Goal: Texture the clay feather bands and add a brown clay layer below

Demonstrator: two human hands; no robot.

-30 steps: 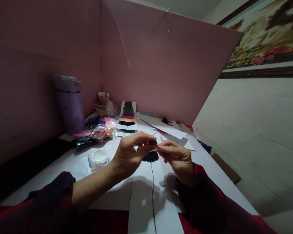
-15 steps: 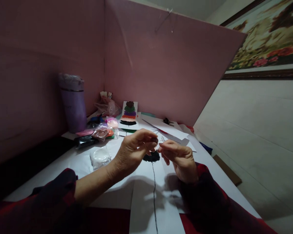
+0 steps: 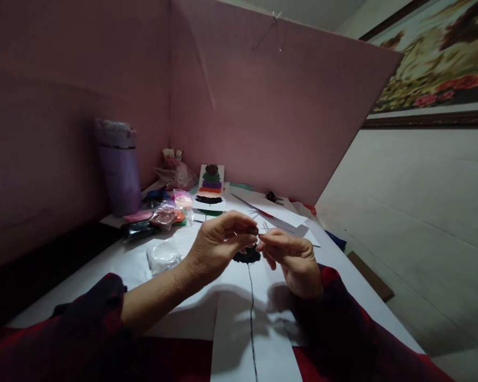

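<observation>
My left hand (image 3: 219, 240) pinches a small dark brown lump (image 3: 252, 231), which looks like modelling clay, between thumb and fingers. Just to its right, my right hand (image 3: 290, 254) has thumb and forefinger pressed together close to the lump; whatever is between those tips is too small to make out. Both hands hover over a white paper strip (image 3: 239, 329). On that strip a black patch (image 3: 249, 255) shows partly behind my fingers, with a thin black line (image 3: 252, 313) running from it toward me.
Left of my hands lie a clear bag of white material (image 3: 163, 255) and several coloured packets (image 3: 165, 216). A purple bottle (image 3: 121, 172) stands by the pink panel (image 3: 279, 116). Behind are a card with coloured bands (image 3: 211, 185), loose white sheets (image 3: 271, 208) and a dark object (image 3: 274, 198).
The brown lump shows a little more between my left thumb and fingers, which have shifted slightly. My right hand stays almost in place.
</observation>
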